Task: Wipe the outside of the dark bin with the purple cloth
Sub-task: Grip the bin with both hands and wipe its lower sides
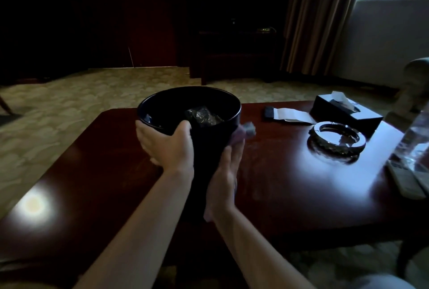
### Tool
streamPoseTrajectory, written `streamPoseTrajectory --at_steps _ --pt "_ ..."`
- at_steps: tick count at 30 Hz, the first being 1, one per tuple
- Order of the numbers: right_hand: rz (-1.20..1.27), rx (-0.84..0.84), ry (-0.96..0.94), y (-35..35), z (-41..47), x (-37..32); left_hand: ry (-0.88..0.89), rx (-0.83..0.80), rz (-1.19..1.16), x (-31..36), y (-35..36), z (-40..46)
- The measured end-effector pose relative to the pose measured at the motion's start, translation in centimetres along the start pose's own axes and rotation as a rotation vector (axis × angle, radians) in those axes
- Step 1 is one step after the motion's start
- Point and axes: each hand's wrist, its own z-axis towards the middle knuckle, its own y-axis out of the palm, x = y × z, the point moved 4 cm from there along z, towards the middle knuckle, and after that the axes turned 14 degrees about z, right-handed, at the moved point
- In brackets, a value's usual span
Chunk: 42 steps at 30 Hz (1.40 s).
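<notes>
On table (290, 172): left hand (167, 147) grips bin (209, 149); right hand (226, 177) flat, pressing cloth (241, 134).

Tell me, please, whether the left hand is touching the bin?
Touching. The head view shows the left hand gripping the bin just below its rim, thumb over the edge and palm against the outer wall.

We see only scraps of purple cloth (241, 134): most lies hidden between right hand (224, 177) and dark bin (209, 149). Bin base hidden behind forearms. We cannot make out crumpled contents inside bin; too dark. Left hand (167, 144) fingers wrap out of sight round far side. Clear bottle (415, 140) at right blurred, cut by frame edge. Armchair (417, 79) cut off too. Small dark object (269, 112) beside white paper too small to name. Far furniture lost in shadow.
</notes>
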Motion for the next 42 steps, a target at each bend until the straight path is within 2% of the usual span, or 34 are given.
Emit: streamPoseTrajectory --at_steps 3,6,7,12,15,17,19,20,24,28,31,33,35,36,39,42 --pt "-0.028 -0.049 -0.004 0.1 3.9 -1.1 -0.014 0.013 0.037 0.4 -0.1 0.5" --pt "0.141 -0.007 0.217 -2.2 7.5 1.2 -0.023 -0.103 -0.004 0.2 -0.1 2.4" --pt "0.12 0.015 0.291 -3.1 7.8 2.5 -0.033 -0.159 -0.023 0.2 -0.3 3.1" --pt "0.023 0.153 0.481 -6.7 4.7 9.4 -0.027 -0.416 -0.012 0.8 -1.1 6.0" --pt "0.025 0.22 0.551 -6.1 2.7 9.0 -0.015 -0.442 0.055 1.4 -1.8 7.4" --pt "0.037 0.22 0.492 -5.1 1.8 7.4 -0.042 -0.347 0.01 1.4 -1.9 7.4" --pt "0.104 0.198 0.454 -3.9 0.5 6.2 -0.076 -0.109 0.006 0.8 -1.9 6.3" --pt "0.102 0.181 0.41 -3.4 -0.2 5.8 -0.078 -0.041 0.001 0.5 -1.4 5.1" --pt "0.005 0.074 0.181 -1.5 -2.1 3.9 -0.023 0.029 0.055 0.7 0.8 0.1" --pt "-0.141 -0.065 -0.011 0.6 -0.4 0.6 -0.06 0.067 0.076 1.4 1.0 0.4" --pt "-0.063 -0.074 -0.093 1.2 4.7 -0.9 -0.066 0.021 0.043 1.0 0.5 1.8" --pt "0.084 -0.124 0.019 0.7 7.7 0.0 -0.052 -0.018 0.006 0.6 -0.1 2.7" --pt "0.149 -0.113 0.265 -0.2 8.5 2.0 -0.057 -0.084 -0.025 0.4 -0.6 3.6" --pt "0.128 -0.075 0.375 -1.0 7.8 3.1 -0.063 -0.118 -0.043 0.5 -0.8 3.9" --pt "-0.007 0.123 0.556 -3.7 3.8 5.8 -0.071 -0.189 -0.067 0.5 -1.2 4.8" --pt "0.037 0.328 0.745 -4.6 1.1 8.7 -0.04 -0.224 -0.045 0.6 -1.7 5.3"
